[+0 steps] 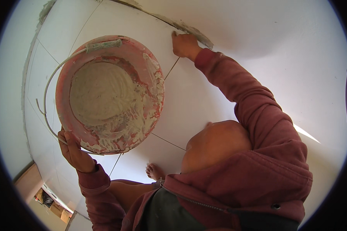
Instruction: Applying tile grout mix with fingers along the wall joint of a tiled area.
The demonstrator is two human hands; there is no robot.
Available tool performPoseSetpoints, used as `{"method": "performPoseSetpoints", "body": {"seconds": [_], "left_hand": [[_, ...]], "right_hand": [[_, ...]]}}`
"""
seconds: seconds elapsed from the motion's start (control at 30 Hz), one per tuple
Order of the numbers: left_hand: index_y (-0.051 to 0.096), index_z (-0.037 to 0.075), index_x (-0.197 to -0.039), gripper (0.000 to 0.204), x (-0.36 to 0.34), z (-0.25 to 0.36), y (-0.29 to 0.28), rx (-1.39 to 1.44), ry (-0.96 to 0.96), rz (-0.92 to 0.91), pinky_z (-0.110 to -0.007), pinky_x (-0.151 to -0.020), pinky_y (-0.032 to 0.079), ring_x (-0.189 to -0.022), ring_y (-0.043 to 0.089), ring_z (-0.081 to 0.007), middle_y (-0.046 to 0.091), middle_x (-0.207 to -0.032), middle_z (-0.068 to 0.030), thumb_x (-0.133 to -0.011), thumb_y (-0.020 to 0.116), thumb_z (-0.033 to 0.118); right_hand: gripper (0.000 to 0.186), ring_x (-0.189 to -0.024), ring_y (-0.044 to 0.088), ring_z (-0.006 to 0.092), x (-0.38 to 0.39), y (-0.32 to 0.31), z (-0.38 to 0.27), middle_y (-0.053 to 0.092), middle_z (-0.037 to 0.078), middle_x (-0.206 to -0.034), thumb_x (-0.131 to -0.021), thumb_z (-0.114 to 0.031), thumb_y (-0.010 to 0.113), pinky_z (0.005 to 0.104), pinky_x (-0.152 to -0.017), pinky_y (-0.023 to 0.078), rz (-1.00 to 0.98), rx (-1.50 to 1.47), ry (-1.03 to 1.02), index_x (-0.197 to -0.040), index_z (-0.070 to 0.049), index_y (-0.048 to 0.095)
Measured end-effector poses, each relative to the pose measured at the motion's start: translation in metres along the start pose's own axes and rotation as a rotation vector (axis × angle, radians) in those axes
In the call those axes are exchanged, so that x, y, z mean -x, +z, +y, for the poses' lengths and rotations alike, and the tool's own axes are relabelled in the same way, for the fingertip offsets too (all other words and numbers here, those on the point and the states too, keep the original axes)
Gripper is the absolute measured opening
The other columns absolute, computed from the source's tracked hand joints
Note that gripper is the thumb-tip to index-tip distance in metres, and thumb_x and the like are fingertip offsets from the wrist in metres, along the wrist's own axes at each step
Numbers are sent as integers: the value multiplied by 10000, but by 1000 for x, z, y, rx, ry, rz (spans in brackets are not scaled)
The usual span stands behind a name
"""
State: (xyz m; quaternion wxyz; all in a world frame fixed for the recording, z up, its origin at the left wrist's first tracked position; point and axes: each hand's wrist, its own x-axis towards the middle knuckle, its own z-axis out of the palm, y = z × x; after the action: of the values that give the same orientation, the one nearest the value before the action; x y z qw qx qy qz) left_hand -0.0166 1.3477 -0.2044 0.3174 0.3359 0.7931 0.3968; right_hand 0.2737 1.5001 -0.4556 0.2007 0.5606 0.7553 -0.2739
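Note:
A red bucket [62,92] stands tilted toward me on the white tiled floor, its inside smeared with drying paste. Grey-beige mortar or grout paste [102,92] fills its bottom. My left hand [75,153] grips the near-left rim, thumb over the edge. A wire handle [47,90] with a paste-coated grip [103,45] hangs to the bucket's left and across its far rim. Farther off, my right hand [186,46] is closed, its fingertips by the joint between floor and wall. A rough strip of grey paste [196,34] runs along that joint. What the right fingers hold, if anything, is hidden.
A white wall [273,34] rises on the far right side. Another paste-lined joint [26,69] runs down the left. My bare foot [155,171] and bent knee [219,142] are close by. An opening at lower left shows cardboard boxes [57,209].

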Motion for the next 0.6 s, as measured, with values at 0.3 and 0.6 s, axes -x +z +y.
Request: {"method": "performPoseSetpoints", "body": {"seconds": [0.3, 0.6], "left_hand": [[403, 66, -756, 165, -3, 3, 26, -24, -4, -15, -181, -562, 269, -607, 295, -40, 343, -660, 40, -887, 362, 158], [431, -25, -1080, 285, 6, -24, -51, -95, 27, -174, -256, -816, 350, -916, 453, -137, 492, -986, -81, -889, 347, 170]], "right_hand": [[646, -588, 582, 283, 40, 41, 59, 584, 176, -653, -669, -103, 448, 388, -533, 455, 5, 59, 70, -1221, 139, 217], [317, -629, 548, 329, 168, 5, -46, 562, 159, -650, -657, -112, 470, 413, -557, 429, -72, -358, -255, -961, -29, 505]]}}
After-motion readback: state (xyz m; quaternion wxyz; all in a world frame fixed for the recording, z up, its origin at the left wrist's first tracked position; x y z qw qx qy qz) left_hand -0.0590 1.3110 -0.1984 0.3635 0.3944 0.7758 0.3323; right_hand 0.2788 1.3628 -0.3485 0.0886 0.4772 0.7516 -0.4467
